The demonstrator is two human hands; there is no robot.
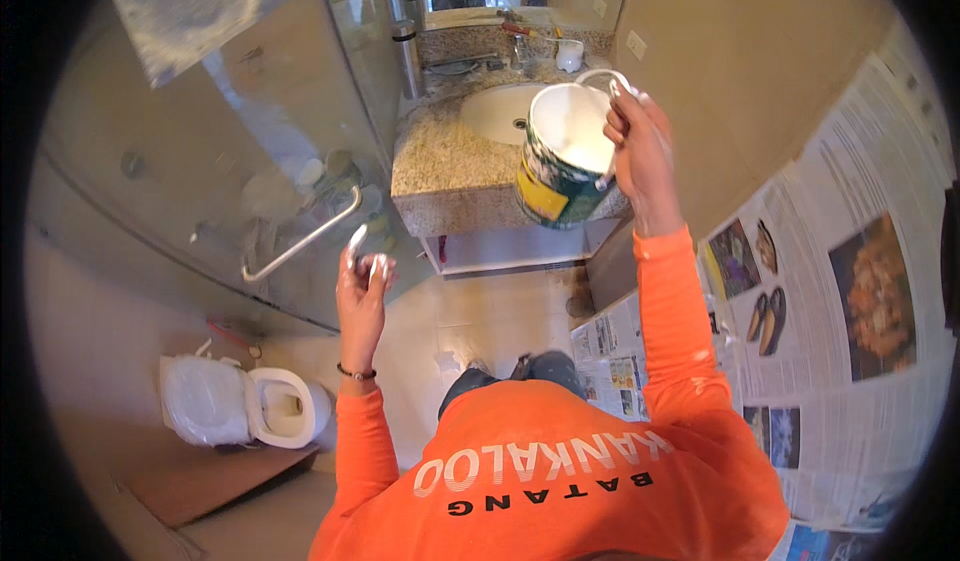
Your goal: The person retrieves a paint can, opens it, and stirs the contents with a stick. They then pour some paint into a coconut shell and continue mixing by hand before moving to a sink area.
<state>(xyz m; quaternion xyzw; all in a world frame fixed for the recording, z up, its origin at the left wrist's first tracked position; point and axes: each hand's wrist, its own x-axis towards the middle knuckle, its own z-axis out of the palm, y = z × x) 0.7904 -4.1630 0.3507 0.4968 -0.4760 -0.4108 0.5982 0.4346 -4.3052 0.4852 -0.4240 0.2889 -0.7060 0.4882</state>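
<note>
My right hand is closed on the white handle at the rim of a paint bucket. The bucket is dark green with a yellow patch, and whitish inside. It tilts a little in front of the granite sink counter, overlapping the view of the white basin. To the left, my left hand is raised near the metal bar of the glass door, with thumb and forefinger apart. White paint covers its fingertips, and I see nothing held in it. White smears also mark my right fingers.
The glass shower panel with its metal bar handle stands at left. A toilet is at lower left. Newspaper sheets cover the right side. A metal canister, a faucet and a small white container stand on the counter.
</note>
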